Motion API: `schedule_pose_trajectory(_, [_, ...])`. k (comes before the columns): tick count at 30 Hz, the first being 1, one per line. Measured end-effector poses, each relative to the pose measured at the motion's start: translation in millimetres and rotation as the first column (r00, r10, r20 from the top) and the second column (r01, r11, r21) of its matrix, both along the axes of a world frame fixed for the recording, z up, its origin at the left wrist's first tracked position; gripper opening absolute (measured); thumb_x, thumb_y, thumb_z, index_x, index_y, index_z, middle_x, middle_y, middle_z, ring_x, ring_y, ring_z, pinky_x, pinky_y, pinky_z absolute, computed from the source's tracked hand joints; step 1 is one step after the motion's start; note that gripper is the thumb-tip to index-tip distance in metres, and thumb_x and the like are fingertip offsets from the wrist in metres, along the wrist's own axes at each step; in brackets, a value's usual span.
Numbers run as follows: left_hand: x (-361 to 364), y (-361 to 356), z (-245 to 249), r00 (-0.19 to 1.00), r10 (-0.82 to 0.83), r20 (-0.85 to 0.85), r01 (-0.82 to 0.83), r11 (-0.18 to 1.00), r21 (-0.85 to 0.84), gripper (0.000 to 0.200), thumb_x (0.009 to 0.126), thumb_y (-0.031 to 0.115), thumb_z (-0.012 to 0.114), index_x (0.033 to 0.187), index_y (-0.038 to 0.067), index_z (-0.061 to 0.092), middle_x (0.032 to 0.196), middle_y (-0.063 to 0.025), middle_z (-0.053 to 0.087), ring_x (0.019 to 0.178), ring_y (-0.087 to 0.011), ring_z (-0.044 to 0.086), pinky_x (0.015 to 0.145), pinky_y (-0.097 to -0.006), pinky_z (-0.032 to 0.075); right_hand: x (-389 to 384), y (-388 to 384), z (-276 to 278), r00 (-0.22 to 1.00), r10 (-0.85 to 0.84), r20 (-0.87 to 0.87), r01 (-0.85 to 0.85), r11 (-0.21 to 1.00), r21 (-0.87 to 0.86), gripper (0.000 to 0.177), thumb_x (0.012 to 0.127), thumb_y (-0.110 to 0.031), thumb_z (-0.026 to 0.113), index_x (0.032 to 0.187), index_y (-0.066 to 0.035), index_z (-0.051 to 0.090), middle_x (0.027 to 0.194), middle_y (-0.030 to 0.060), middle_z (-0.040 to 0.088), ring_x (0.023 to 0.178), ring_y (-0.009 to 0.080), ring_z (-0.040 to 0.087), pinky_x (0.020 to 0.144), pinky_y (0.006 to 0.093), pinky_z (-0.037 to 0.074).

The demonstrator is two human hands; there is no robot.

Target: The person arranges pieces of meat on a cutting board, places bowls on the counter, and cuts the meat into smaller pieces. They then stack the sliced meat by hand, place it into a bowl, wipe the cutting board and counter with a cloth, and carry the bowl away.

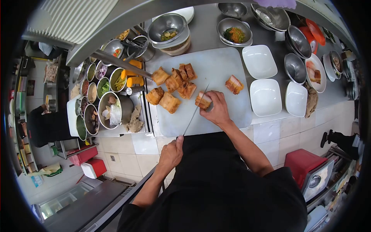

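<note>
Golden-brown pork (203, 99) streaked with pale layers, a silver knife (195, 113), a greyish-white board (220, 63). Plain white bowls (265, 96), black shirt (216, 185), red box (301, 160), cream tiles (266, 131).

Single view on my feed: head-worn camera, fisheye lens, black vignette round frame edge. Looks forward and steeply down from above wearer's chest. Dark torso (216, 185) fills lower frame. Cutting board (220, 65) sits just above centre, close, within arm's reach. Left hand (171, 154) on knife (195, 112) and right hand (217, 109) on pork piece (203, 99) mark near field. Wide angle also takes in steel counter (206, 29) beyond board, bending at frame edges.
</note>
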State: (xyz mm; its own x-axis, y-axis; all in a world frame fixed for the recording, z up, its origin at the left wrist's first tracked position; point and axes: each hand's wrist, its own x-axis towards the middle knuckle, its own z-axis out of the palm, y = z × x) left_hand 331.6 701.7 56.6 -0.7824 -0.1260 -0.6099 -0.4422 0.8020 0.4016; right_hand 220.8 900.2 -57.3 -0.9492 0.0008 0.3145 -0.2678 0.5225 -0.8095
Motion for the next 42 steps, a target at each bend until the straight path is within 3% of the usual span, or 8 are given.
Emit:
schedule_pose_trajectory(3, [2.5, -2.7, 3.7, 0.996, -0.048, 0.071, 0.049, 0.999, -0.012, 0.067, 0.104, 0.045, 0.028, 0.086, -0.008, 0.064, 0.083, -0.0376, 0.062, 0.087, -0.0574, 0.058, 0.084, -0.0586, 0.045, 0.0, 0.9, -1.1, 1.0, 0.011, 0.016, -0.01, 1.0, -0.029, 0.052, 0.06, -0.01, 0.076, 0.108, -0.002, 0.058, 0.108, 0.0149, 0.06, 0.101, 0.035, 0.055, 0.089, 0.0427, 0.048])
schedule_pose_trajectory(8, [-41.1, 22.3, -46.4, 0.984, -0.13, -0.124, 0.138, 0.988, 0.062, 0.068, 0.104, 0.045, 0.028, 0.085, -0.008, 0.065, 0.085, -0.0377, 0.061, 0.088, -0.0572, 0.058, 0.084, -0.0577, 0.046, 1.0, -2.4, -2.5, 0.998, 0.028, 0.057, -0.028, 1.0, -0.007, 0.056, 0.058, -0.011, 0.076, 0.11, -0.001, 0.057, 0.108, 0.0177, 0.06, 0.102, 0.0364, 0.054, 0.09, 0.0426, 0.048])
schedule_pose_trajectory(10, [-50.7, 28.9, -44.4, 0.996, -0.045, -0.077, 0.05, 0.997, 0.061, 0.069, 0.104, 0.046, 0.029, 0.083, -0.008, 0.064, 0.084, -0.038, 0.061, 0.088, -0.0575, 0.057, 0.082, -0.0574, 0.046, 3.7, -1.0, -0.2, 0.996, 0.018, 0.083, -0.018, 1.0, 0.0, 0.057, 0.058, -0.012, 0.077, 0.111, -0.001, 0.057, 0.109, 0.0176, 0.06, 0.103, 0.0366, 0.054, 0.092, 0.043, 0.048])
schedule_pose_trajectory(17, [-39.2, 15.7, -11.9, 0.996, 0.036, -0.087, -0.021, 0.986, 0.165, 0.068, 0.104, 0.048, 0.03, 0.088, -0.009, 0.064, 0.084, -0.0392, 0.06, 0.091, -0.0573, 0.057, 0.081, -0.0571, 0.046, 19.6, 4.5, 15.1, 0.994, -0.075, 0.076, 0.074, 0.997, 0.017, 0.066, 0.058, -0.013, 0.08, 0.117, -0.002, 0.052, 0.116, 0.0178, 0.055, 0.109, 0.037, 0.05, 0.096, 0.0443, 0.045])
schedule_pose_trajectory(29, [3.3, -5.1, 6.9, 0.994, -0.091, 0.068, 0.09, 0.996, 0.012, 0.066, 0.104, 0.046, 0.031, 0.086, -0.008, 0.065, 0.085, -0.0388, 0.061, 0.089, -0.0569, 0.058, 0.083, -0.0583, 0.045, 13.9, 2.4, 1.5, 0.997, -0.074, -0.001, 0.074, 0.997, -0.021, 0.05, 0.058, -0.007, 0.078, 0.104, -0.002, 0.059, 0.105, 0.014, 0.063, 0.101, 0.0336, 0.057, 0.088, 0.0415, 0.05])
schedule_pose_trajectory(36, [-23.9, 23.4, -38.3, 0.995, -0.094, -0.029, 0.096, 0.993, 0.069, 0.067, 0.104, 0.047, 0.03, 0.087, -0.007, 0.065, 0.084, -0.0389, 0.061, 0.089, -0.0572, 0.058, 0.083, -0.0578, 0.046, 14.7, 2.9, 0.4, 0.997, -0.062, 0.055, 0.063, 0.998, -0.01, 0.051, 0.059, -0.006, 0.077, 0.106, -0.002, 0.059, 0.106, 0.0141, 0.064, 0.101, 0.0332, 0.058, 0.088, 0.0411, 0.05])
schedule_pose_trajectory(39, [-24.6, 15.8, -31.6, 0.997, -0.055, -0.049, 0.059, 0.995, 0.085, 0.067, 0.104, 0.049, 0.03, 0.089, -0.008, 0.064, 0.084, -0.0384, 0.061, 0.09, -0.0565, 0.058, 0.083, -0.057, 0.046, 11.7, -1.8, -3.7, 0.996, -0.09, -0.01, 0.09, 0.996, 0.005, 0.051, 0.059, -0.006, 0.077, 0.107, -0.002, 0.058, 0.106, 0.0141, 0.064, 0.1, 0.0334, 0.058, 0.087, 0.0407, 0.051])
schedule_pose_trajectory(42, [-17.6, 4.1, -6.7, 0.999, 0.007, -0.045, -0.002, 0.993, 0.121, 0.069, 0.103, 0.051, 0.029, 0.091, -0.008, 0.063, 0.083, -0.037, 0.062, 0.09, -0.056, 0.058, 0.082, -0.0556, 0.046, 12.7, -1.3, 2.0, 0.993, -0.1, 0.064, 0.103, 0.994, -0.047, 0.053, 0.061, -0.012, 0.079, 0.109, -0.003, 0.058, 0.111, 0.0128, 0.062, 0.103, 0.0324, 0.056, 0.091, 0.0418, 0.048])
